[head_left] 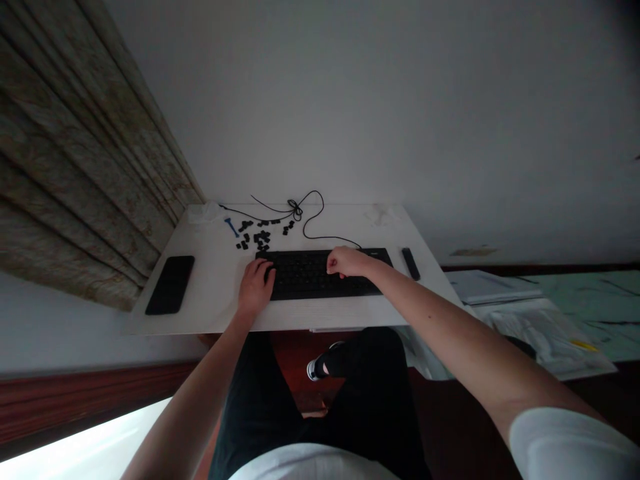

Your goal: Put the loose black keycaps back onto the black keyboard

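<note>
Black keyboard (300, 280) sits under both hands, the left hand (256, 287) curled at its left end, the right hand (347, 262) curled over its keys, any grip too small to tell. Loose keycaps (261, 237), a blue tool (231, 227) and a looped cable (297, 211) lie beyond it, near the far edge of the table (210, 293).

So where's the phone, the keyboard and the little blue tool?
phone (170, 285), head view, on its black screen
keyboard (305, 277), head view, on the black keys in the middle
blue tool (232, 227), head view, on its blue handle
</note>
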`<state>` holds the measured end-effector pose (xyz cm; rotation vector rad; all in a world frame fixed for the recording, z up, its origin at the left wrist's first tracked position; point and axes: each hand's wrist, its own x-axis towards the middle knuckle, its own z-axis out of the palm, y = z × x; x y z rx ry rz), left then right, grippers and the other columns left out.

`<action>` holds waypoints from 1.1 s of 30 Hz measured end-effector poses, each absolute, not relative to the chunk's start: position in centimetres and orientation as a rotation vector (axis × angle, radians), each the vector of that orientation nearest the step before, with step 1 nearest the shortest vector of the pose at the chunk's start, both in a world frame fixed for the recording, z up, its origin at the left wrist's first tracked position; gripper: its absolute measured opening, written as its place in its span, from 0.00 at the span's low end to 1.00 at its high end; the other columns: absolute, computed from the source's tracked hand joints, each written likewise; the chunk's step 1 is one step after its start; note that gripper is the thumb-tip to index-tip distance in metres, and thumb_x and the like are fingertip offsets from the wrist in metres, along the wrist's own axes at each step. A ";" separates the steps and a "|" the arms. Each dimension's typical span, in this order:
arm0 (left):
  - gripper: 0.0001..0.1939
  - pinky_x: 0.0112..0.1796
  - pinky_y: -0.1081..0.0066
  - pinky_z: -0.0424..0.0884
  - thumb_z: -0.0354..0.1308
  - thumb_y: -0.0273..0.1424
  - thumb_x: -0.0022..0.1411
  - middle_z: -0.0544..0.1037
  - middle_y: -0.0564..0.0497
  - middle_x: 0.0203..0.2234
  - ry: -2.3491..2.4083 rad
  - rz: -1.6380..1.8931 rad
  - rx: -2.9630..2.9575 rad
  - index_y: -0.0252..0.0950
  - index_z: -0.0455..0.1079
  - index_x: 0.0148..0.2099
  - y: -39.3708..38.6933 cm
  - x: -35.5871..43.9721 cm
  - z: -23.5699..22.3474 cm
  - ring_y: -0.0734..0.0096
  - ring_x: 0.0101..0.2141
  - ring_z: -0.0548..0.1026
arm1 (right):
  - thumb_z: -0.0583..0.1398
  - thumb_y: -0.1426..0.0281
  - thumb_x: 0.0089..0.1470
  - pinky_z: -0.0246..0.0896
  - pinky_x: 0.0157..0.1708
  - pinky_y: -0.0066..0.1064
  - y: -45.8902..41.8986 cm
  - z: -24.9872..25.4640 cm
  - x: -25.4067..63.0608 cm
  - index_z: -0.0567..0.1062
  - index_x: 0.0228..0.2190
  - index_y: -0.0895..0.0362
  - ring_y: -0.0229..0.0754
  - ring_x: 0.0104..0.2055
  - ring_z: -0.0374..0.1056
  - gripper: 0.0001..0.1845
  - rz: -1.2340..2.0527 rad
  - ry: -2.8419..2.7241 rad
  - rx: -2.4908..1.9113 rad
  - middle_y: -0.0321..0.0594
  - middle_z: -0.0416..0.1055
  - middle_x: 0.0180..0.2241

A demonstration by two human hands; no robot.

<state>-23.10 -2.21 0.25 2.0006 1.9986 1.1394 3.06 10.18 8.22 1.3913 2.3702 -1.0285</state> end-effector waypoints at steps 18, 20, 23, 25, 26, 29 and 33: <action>0.13 0.57 0.53 0.67 0.51 0.35 0.70 0.74 0.42 0.50 1.992 1.150 1.971 0.39 0.72 0.51 -2.2 -23.1 0.4 0.56 0.54 0.70 | 0.65 0.63 0.51 0.56 0.24 0.26 11.0 9.2 6.3 0.77 0.32 0.58 0.35 0.27 0.64 0.10 -1.696 2.253 1.308 0.37 0.72 0.28; 0.13 0.58 0.52 0.67 0.51 0.35 0.70 0.74 0.43 0.50 1.988 1.149 1.967 0.39 0.72 0.50 -2.1 -23.1 0.4 0.56 0.54 0.70 | 0.66 0.62 0.49 0.56 0.24 0.26 10.6 9.5 6.6 0.76 0.32 0.58 0.34 0.26 0.62 0.12 -1.913 2.158 1.317 0.36 0.71 0.28; 0.13 0.58 0.52 0.67 0.51 0.34 0.70 0.74 0.42 0.50 1.991 1.138 1.963 0.39 0.72 0.51 -2.1 -23.1 0.4 0.56 0.55 0.70 | 0.67 0.63 0.47 0.55 0.24 0.26 9.9 9.6 7.1 0.74 0.32 0.58 0.33 0.25 0.60 0.13 -2.125 2.026 1.353 0.34 0.69 0.26; 0.13 0.58 0.52 0.67 0.51 0.34 0.70 0.74 0.42 0.50 1.996 1.134 1.961 0.39 0.72 0.51 -2.2 -23.1 0.5 0.55 0.55 0.70 | 0.67 0.63 0.47 0.55 0.25 0.27 9.5 9.6 7.3 0.73 0.32 0.57 0.33 0.25 0.59 0.14 -2.217 1.959 1.378 0.33 0.68 0.25; 0.13 0.58 0.52 0.67 0.51 0.34 0.70 0.74 0.42 0.50 1.997 1.133 1.963 0.39 0.72 0.51 -2.2 -23.1 0.5 0.56 0.55 0.70 | 0.68 0.62 0.46 0.55 0.25 0.27 9.4 9.6 7.5 0.73 0.32 0.57 0.33 0.25 0.59 0.14 -2.267 1.936 1.378 0.32 0.68 0.25; 0.13 0.58 0.53 0.66 0.50 0.34 0.70 0.74 0.42 0.50 1.994 1.136 1.968 0.38 0.72 0.51 -2.1 -23.0 0.5 0.56 0.55 0.70 | 0.68 0.61 0.46 0.55 0.26 0.27 9.0 9.6 8.0 0.72 0.33 0.56 0.34 0.26 0.60 0.16 -2.408 1.905 1.354 0.33 0.67 0.25; 0.13 0.58 0.53 0.66 0.51 0.34 0.69 0.74 0.42 0.51 1.993 1.153 1.984 0.38 0.72 0.51 -2.1 -23.0 0.5 0.55 0.55 0.70 | 0.68 0.59 0.47 0.53 0.25 0.27 8.5 9.6 8.7 0.72 0.33 0.56 0.35 0.28 0.60 0.17 -2.508 1.903 1.383 0.34 0.66 0.26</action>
